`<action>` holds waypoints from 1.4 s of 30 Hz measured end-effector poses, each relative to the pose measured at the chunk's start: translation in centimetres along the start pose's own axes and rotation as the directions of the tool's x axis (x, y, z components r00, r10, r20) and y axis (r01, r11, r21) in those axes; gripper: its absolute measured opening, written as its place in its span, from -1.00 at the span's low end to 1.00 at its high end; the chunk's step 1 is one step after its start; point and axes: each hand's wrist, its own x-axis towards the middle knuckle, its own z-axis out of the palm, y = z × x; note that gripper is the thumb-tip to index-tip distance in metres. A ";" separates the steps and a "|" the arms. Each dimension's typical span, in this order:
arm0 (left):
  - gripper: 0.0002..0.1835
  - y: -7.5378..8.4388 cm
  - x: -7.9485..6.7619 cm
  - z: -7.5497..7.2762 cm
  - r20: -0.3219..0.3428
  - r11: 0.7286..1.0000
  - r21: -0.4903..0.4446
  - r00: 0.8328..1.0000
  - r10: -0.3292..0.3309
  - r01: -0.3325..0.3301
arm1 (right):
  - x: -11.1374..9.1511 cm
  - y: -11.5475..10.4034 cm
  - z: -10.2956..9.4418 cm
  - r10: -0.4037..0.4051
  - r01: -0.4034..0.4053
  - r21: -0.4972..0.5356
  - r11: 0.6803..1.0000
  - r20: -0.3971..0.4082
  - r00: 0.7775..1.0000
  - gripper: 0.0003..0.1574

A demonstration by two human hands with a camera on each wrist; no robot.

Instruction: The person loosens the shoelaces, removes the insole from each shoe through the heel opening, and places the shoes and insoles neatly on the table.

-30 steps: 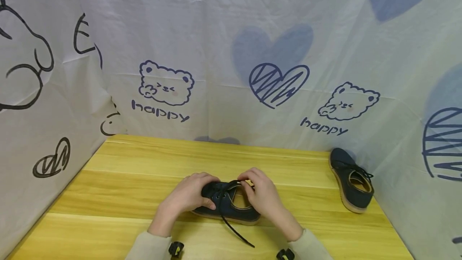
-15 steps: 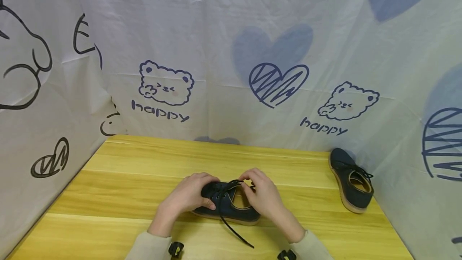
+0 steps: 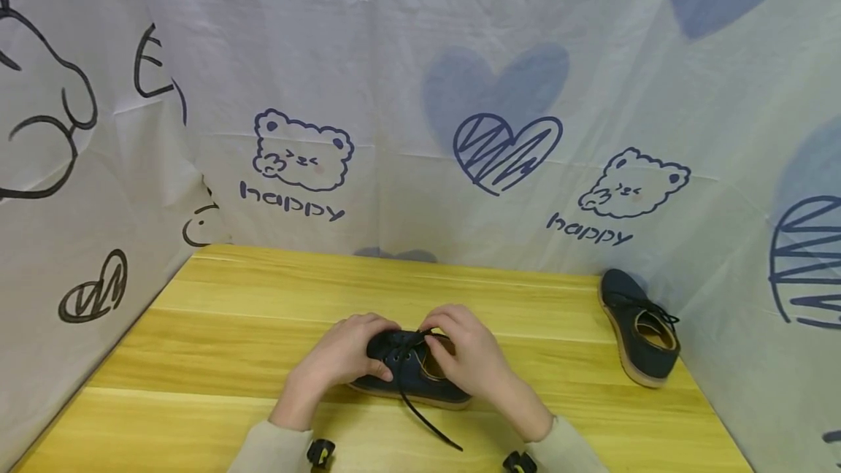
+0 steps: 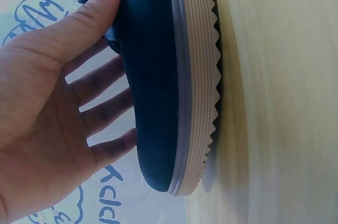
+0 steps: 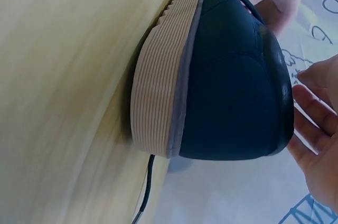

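A dark navy lace-up shoe [image 3: 427, 385] stands on its tan ridged sole [image 4: 200, 65], toe to the left. My left hand [image 3: 344, 351] grips its front part, thumb on the near side and fingers over the far side. Above the shoe's opening, my right hand [image 3: 469, 352] pinches part of the black shoelace [image 3: 425, 332] between thumb and fingertips. One lace end [image 3: 427, 423] hangs over the near side onto the table. In the right wrist view, another lace end [image 5: 149, 182] shows beyond the heel. The exact lace crossing is too small to tell.
A matching shoe [image 3: 637, 327], its lace tied, stands at the table's back right against the cloth. White printed cloth [image 3: 407, 93] hangs behind the wooden table [image 3: 197, 363] and along both sides.
My right hand has moved slightly left, toward the lacing, with the pinched lace. The lace loop over the opening has shifted with it. My left hand and the shoe stay put.
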 end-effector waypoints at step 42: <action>-0.25 -0.1 0.0 -0.1 0.014 1.000 -0.003 1.000 -0.002 0.003 | -0.2 0.3 0.8 -0.038 0.045 -0.105 0.993 0.074 0.997 -0.80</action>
